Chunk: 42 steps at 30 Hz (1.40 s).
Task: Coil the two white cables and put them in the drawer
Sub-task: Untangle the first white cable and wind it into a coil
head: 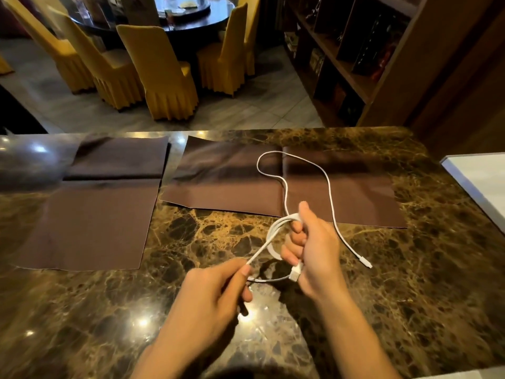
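My right hand [314,250] holds a white cable [276,231] looped into a small coil around its fingers, with a USB plug [296,272] sticking out below them. My left hand [216,291] pinches a straight stretch of the same cable just left of the coil. From the coil a long white strand [329,187] runs up over the brown cloth, bends round and comes back down to a small plug [366,262] lying on the marble. Whether this strand is a second cable I cannot tell. No drawer is in view.
The brown marble table [109,310] carries two brown cloth mats, one at left [95,214] and one at centre [355,192]. A white surface [481,176] borders the right edge. Yellow-covered chairs [158,72] and a wooden shelf [355,50] stand beyond.
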Tool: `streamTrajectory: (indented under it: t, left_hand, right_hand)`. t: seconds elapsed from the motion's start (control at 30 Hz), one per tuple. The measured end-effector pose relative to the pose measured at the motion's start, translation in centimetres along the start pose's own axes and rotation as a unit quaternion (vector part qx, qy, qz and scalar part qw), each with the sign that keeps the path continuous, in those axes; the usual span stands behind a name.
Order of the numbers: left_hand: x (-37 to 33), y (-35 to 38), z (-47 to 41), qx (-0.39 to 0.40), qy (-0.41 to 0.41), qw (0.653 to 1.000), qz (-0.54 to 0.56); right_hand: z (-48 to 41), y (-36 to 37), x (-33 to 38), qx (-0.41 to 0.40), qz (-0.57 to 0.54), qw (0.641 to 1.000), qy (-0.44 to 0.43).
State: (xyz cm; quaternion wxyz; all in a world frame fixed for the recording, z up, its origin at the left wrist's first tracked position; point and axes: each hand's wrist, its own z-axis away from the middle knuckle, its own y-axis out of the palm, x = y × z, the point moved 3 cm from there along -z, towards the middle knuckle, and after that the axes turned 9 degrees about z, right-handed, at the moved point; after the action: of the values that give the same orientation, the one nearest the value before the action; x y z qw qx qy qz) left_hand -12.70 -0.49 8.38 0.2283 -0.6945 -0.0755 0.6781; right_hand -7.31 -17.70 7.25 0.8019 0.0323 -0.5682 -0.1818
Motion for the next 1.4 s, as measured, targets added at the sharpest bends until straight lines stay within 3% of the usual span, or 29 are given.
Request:
streamTrajectory:
  t: [0.1,0.17,0.27,0.37,0.5,0.77,0.9,0.93,1.07,1.13,1.2,1.3,1.4]
  left_hand:
    - [1.4,-0.7,-0.6,0.003,0.009,0.997,-0.077]
    - [0.9,-0.5,-0.8,-0.019,0.012,0.997,-0.07]
    - [-0.1,0.1,-1.8,-0.053,0.018,0.998,0.029]
    - [-0.3,0.4,-3.3,-0.024,0.003,0.988,0.152]
    - [-0.1,1.3,-3.7,0.048,-0.083,0.923,0.373]
    - [0.7,1.4,-2.8,0.006,-0.093,0.82,0.564]
    - [1.5,2.3,-2.8,0.013,-0.132,0.737,0.662]
    - [1.7,2.4,-2.8,0.011,-0.141,0.74,0.657]
    - [1.5,2.2,-2.3,0.0,-0.153,0.835,0.529]
    - [1.6,2.0,-2.1,0.037,-0.142,0.844,0.516]
    - [2.2,1.9,-1.9,0.086,-0.149,0.818,0.549]
    - [3.0,2.1,-1.7,0.131,-0.177,0.744,0.631]
    - [3.2,2.1,-1.5,0.141,-0.179,0.732,0.643]
  right_hand:
    - [0.5,0.8,-0.8,0.025,0.05,0.998,0.005]
    - [0.5,1.3,-0.9,0.035,0.046,0.998,0.009]
    - [0.8,2.0,-0.9,0.062,0.036,0.997,0.018]
    - [1.3,2.6,-0.9,0.108,0.049,0.993,0.023]
    - [2.2,2.7,-0.3,0.154,0.057,0.986,0.02]
    - [2.6,3.8,-0.6,0.231,0.033,0.972,0.032]
    - [2.3,4.0,-1.5,0.224,0.052,0.973,0.024]
    - [2.3,3.9,-1.8,0.224,0.058,0.973,0.023]
    - [2.5,3.2,-2.6,0.237,0.055,0.969,0.032]
    - [2.6,2.7,-2.8,0.247,0.036,0.967,0.046]
    - [2.7,2.4,-3.0,0.251,0.034,0.966,0.054]
    - [2.8,2.3,-3.6,0.25,0.037,0.966,0.058]
    - [2.8,2.2,-3.8,0.261,0.052,0.963,0.051]
